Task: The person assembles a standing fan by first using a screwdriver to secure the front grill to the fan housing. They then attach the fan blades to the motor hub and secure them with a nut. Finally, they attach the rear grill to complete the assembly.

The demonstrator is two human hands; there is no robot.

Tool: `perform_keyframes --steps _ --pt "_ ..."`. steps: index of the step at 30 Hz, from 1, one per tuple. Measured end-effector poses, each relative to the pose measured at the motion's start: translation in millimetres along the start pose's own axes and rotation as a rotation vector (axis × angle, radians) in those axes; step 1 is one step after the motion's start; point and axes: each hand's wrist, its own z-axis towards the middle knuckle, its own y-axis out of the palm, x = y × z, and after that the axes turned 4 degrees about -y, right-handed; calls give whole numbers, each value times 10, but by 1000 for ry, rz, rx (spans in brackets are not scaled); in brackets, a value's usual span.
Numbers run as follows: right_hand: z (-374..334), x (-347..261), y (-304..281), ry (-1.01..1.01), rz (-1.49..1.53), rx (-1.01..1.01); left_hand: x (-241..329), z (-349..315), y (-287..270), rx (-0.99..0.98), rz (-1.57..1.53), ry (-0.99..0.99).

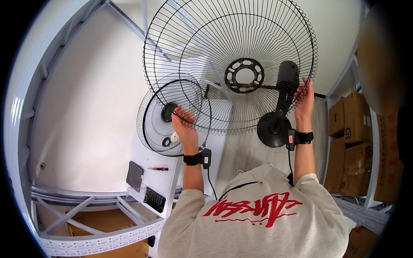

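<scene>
Between my raised hands is a large, round black wire fan grille [244, 61] with a slotted ring at its centre. My left hand [185, 124] is closed on the lower left part of its rim. On the opposite side, my right hand [304, 103] grips the right edge. Through the wires shows a black fan stand with a round base [274, 130] and a dark motor housing [287, 74]. Beyond my left hand, a second wire grille [150, 124] with a dark centre lies on the white table, partly covered by the large grille.
A red and black screwdriver [158, 169], a dark flat case [135, 174] and a bit set [154, 199] lie along the table's near left. Cardboard boxes [356, 118] fill the shelf at right. A metal rack frame [26, 107] curves along the left.
</scene>
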Motion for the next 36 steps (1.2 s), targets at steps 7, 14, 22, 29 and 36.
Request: perform_keyframes --steps 7,14,22,29,36 --pt "3 33 -101 29 -2 19 3 -9 18 5 18 4" --pt "-59 37 -95 65 14 11 35 -59 -33 40 -53 -71" --pt "-30 70 -118 88 22 -10 99 -128 32 66 -57 -59" --pt "-36 55 -86 94 7 -5 115 -146 0 31 -89 -29" --pt "-35 56 -70 152 -20 71 155 -152 102 103 -24 -89"
